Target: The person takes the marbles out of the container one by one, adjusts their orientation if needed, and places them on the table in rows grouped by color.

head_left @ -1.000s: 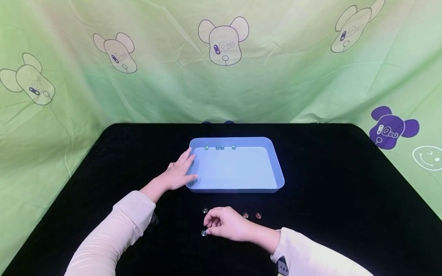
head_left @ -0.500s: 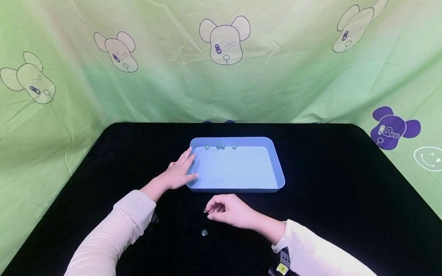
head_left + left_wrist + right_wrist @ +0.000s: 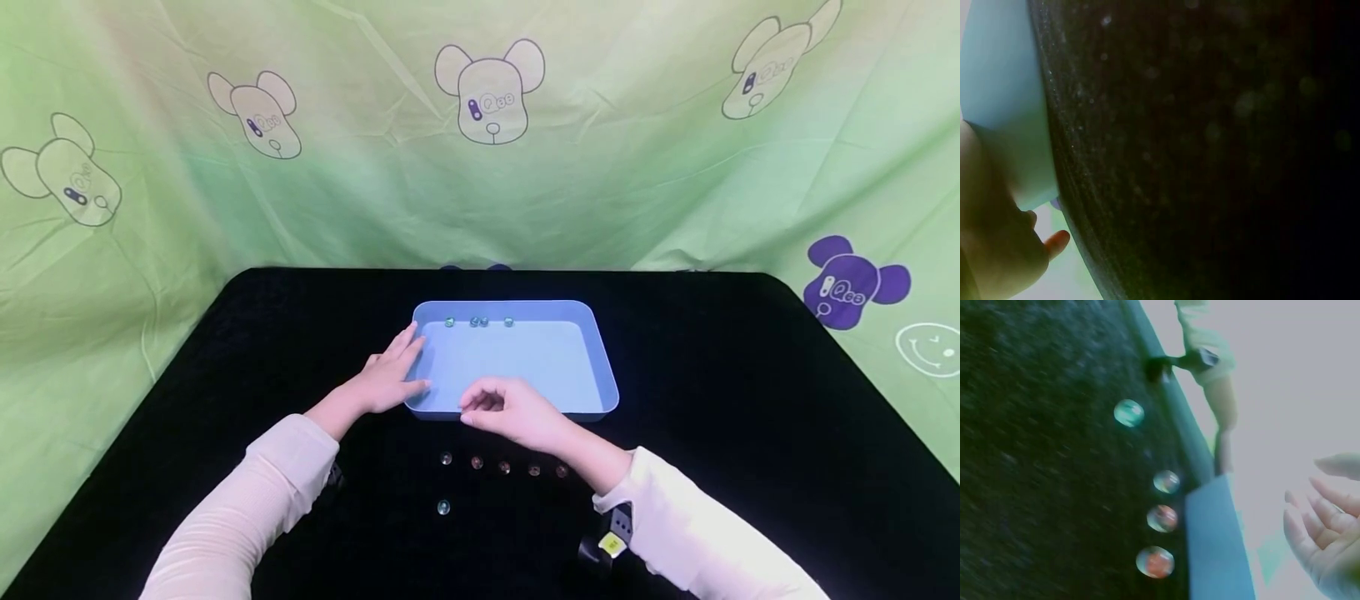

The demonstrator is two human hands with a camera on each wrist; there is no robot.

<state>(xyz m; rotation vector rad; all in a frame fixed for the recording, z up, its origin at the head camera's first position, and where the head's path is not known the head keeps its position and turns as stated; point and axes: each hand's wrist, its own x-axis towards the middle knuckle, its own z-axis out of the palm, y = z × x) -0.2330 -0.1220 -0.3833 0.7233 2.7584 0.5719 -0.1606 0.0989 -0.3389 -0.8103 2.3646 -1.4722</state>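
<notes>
Here, left hand (image 3: 386,379) flat against smooth blue tray (image 3: 600,367) — right hand (image 3: 510,410) curled, seemingly empty.

- two bare hands, left hand (image 3: 386,379) and right hand (image 3: 513,412), no rings or gloves
- long pale pink sleeves (image 3: 247,508) on both arms, snug at the cuffs
- dark strap with a black camera unit (image 3: 611,533) under the right wrist, small yellow label on it
- similar dark unit (image 3: 333,477) under the left cuff

The right hand (image 3: 517,411) has risen from the marbles (image 3: 504,467) to the tray (image 3: 606,385).
</notes>
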